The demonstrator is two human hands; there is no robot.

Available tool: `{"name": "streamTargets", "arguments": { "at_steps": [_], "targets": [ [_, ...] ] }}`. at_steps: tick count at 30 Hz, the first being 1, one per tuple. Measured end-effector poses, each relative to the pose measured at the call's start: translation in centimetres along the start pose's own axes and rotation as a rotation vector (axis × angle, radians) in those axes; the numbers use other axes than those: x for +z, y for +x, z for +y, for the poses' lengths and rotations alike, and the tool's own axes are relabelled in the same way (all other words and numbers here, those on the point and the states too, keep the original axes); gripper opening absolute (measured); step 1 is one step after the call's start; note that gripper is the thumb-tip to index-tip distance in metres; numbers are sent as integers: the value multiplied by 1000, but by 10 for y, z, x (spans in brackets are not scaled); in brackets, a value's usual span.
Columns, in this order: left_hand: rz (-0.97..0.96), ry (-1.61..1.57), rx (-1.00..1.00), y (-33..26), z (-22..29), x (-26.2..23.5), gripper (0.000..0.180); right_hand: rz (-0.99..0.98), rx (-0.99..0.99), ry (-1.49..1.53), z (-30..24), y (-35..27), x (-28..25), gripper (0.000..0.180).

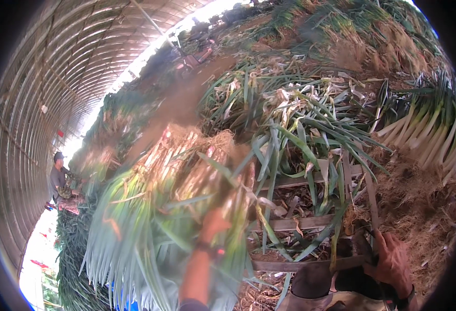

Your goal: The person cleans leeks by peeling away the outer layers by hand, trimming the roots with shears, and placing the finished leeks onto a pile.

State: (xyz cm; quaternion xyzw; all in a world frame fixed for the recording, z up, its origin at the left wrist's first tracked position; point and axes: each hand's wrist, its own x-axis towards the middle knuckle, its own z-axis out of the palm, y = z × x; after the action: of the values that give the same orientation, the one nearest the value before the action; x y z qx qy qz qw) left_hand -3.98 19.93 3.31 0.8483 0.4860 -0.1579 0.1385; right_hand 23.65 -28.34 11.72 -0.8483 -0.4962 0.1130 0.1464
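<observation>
A large heap of green onions (150, 199) lies to the left, its pale stems and brown roots toward the back and its long leaves hanging toward me. My left hand (215, 224) is over the near right side of this heap, among the stems; motion blur hides its fingers. A dark band with a small red light circles that wrist. At the lower right, my right hand (394, 259) has bent fingers beside the end of a wooden slat (370, 202). Whatever lies inside its grip is hidden. Loose green leaves (308, 137) drape over the wooden frame (303, 223) between my hands.
Leeks with white stems (419, 129) lie at the right above a mass of brown roots (419, 212). More onion piles (352, 36) stand farther back. A person (61, 181) is at the far left under an arched ribbed roof (57, 78). My shoes show below the frame.
</observation>
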Motion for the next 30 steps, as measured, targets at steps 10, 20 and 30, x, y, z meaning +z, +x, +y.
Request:
{"name": "streamTargets", "arguments": {
  "at_steps": [10,20,30],
  "targets": [
    [4,-679,230,-30,33,81,55,34,-19,26,2,0,0,95],
    [-42,-995,162,-52,28,55,48,12,-41,-24,-6,3,-5,91],
    [476,-231,87,-53,18,84,63,55,-41,-4,-9,5,-6,90]
  ]
}}
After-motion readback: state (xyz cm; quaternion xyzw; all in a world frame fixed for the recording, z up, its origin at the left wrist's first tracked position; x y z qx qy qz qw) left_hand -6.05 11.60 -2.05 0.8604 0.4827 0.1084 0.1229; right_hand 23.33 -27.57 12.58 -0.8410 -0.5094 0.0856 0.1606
